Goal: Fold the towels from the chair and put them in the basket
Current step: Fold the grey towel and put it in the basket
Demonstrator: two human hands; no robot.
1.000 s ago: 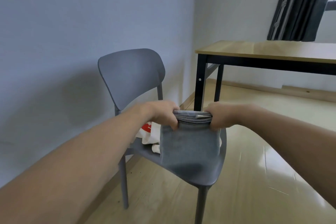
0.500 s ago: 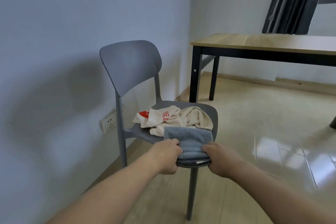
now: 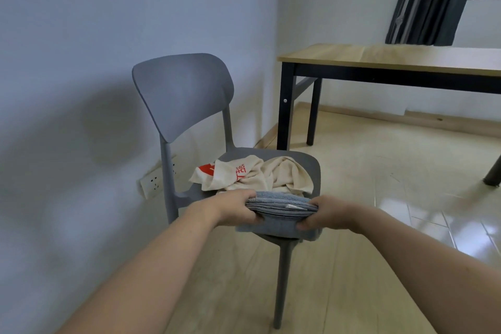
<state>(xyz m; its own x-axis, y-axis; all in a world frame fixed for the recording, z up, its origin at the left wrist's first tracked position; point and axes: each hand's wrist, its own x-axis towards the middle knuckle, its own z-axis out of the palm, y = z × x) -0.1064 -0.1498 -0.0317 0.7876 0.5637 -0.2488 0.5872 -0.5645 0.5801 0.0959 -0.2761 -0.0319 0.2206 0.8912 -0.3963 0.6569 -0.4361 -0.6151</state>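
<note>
A folded grey-blue towel lies across the front edge of the grey plastic chair. My left hand grips its left end and my right hand grips its right end, fingers curled under the folded layers. Behind it on the seat sits a crumpled cream towel with red print. No basket is in view.
The chair stands against a pale wall with a white socket strip near the floor. A wooden table with black legs stands at the right, dark curtains behind it. Glossy wood floor spreads to the right.
The grey towel hung down from both hands a second ago; it now lies folded into a thicker stack on the chair's front edge. Both hands have come down with it.
</note>
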